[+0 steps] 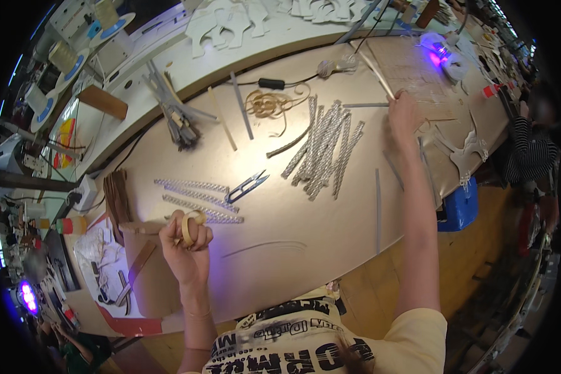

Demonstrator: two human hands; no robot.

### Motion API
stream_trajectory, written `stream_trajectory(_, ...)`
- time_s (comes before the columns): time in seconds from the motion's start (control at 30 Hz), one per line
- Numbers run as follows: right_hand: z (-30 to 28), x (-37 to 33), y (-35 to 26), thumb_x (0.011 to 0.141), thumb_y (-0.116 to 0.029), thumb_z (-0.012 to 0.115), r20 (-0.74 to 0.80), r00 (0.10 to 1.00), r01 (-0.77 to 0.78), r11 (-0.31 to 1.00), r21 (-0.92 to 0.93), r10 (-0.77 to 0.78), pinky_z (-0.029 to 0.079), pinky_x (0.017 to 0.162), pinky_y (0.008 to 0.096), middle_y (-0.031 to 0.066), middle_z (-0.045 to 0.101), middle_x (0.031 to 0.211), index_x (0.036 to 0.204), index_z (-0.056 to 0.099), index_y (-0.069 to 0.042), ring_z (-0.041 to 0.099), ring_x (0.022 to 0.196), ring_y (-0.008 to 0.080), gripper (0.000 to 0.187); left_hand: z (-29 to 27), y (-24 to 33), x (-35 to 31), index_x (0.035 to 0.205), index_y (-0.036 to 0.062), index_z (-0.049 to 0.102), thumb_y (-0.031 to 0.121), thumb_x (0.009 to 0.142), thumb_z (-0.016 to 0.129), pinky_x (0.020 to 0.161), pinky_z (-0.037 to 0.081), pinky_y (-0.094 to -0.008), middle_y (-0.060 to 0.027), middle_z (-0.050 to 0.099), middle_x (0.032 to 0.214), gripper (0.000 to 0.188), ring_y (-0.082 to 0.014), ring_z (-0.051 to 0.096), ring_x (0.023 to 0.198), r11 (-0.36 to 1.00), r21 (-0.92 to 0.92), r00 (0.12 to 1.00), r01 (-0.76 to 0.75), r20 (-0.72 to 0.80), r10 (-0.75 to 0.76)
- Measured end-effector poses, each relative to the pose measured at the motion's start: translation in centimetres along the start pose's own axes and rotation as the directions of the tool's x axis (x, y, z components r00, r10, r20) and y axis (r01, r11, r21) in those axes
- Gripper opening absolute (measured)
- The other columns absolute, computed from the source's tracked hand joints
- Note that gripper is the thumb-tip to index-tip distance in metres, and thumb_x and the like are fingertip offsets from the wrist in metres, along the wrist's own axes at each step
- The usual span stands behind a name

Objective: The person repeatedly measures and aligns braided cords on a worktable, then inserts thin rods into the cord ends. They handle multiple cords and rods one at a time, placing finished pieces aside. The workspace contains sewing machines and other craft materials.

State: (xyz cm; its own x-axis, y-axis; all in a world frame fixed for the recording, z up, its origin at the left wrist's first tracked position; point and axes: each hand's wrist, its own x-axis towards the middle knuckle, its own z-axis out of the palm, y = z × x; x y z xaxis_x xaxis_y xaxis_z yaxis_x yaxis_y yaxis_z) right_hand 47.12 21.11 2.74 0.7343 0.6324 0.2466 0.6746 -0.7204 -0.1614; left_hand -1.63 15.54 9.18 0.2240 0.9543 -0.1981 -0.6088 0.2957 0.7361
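Both hands occupied over the desk: tan band at the left, pale strip at the right.
Left hand point(187, 240) clenched, a tan band point(186, 230) looped at its curled fingers; it sits just beside four silvery braided strips point(202, 204) lying loosely grouped on the desk point(293, 230). Right hand point(405, 115) stretched to the far side, fingertips pinching the near end of a pale strip point(374, 71) that points away from the body; finer detail of this grip is too small to read. Blue-handled snips point(247, 186) lie near the loose group, unheld. Between the hands, a larger pile of braided strips point(321, 149), overlapping, roughly parallel. Beyond it, a tangled tan coil point(269, 104) near a black cable switch point(271, 83).
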Motion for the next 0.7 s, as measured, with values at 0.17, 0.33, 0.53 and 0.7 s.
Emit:
stream_trajectory(0.17, -3.9, -2.0, -0.8, 0.095, -0.046, 0.059, -0.143, 0.987, 0.095, 0.987, 0.133, -0.075, 0.051, 0.074, 0.0433, 0.0155, 0.071, 0.096, 0.107, 0.070, -0.008, 0.068, 0.086, 0.0334, 0.042, 0.1, 0.7, -1.4, 0.072, 0.0158, 0.037, 0.053, 0.104, 0.036, 0.054, 0.020, -0.0288, 0.0037, 0.021, 0.056, 0.049, -0.0118, 0.017, 0.051, 0.998, -0.052, 0.988, 0.028, 0.154, -0.019)
stream_trajectory(0.33, -12.6, -12.5, -3.6, 0.105, -0.039, 0.047, 0.238, 0.919, -0.183, 0.193, 0.964, -0.314, 0.034, 0.054, 0.0258, -0.0006, 0.053, 0.080, 0.099, 0.068, -0.003, 0.041, 0.062, 0.0079, 0.042, 0.5, -0.4, -2.6, 0.072, 0.0148, 0.040, 0.057, 0.103, 0.035, 0.067, 0.045, -0.0349, 0.0022, 0.023, 0.058, 0.052, -0.0165, 0.033, 0.058, 0.993, -0.066, 0.990, 0.095, -0.095, -0.101)
stream_trajectory(0.53, -13.0, -27.8, -11.7, 0.098, -0.019, 0.048, 0.159, 0.616, -0.666, -0.403, 0.628, -0.772, 0.037, 0.057, 0.0253, 0.0097, 0.056, 0.076, 0.069, 0.057, -0.002, 0.046, 0.065, 0.0157, 0.035, 0.5, -5.8, -3.8, 0.094, 0.0076, 0.061, 0.039, 0.107, 0.041, 0.093, 0.052, -0.0426, -0.0034, 0.055, 0.089, 0.039, -0.0138, 0.056, 0.085, 0.930, -0.099, 0.932, 0.354, -0.049, -0.360)
stream_trajectory(0.7, -10.9, -32.8, -14.5, 0.092, -0.016, 0.054, 0.082, 0.708, -0.149, -0.034, 0.988, -0.701, 0.045, 0.069, 0.0271, 0.0135, 0.060, 0.097, 0.099, 0.066, 0.002, 0.057, 0.081, 0.0240, 0.023, -0.5, -8.7, -5.8, 0.105, 0.0087, 0.057, 0.032, 0.107, 0.043, 0.090, 0.052, -0.0295, -0.0012, 0.058, 0.099, 0.027, -0.0095, 0.057, 0.092, 0.800, -0.416, 0.831, 0.433, -0.160, -0.533)
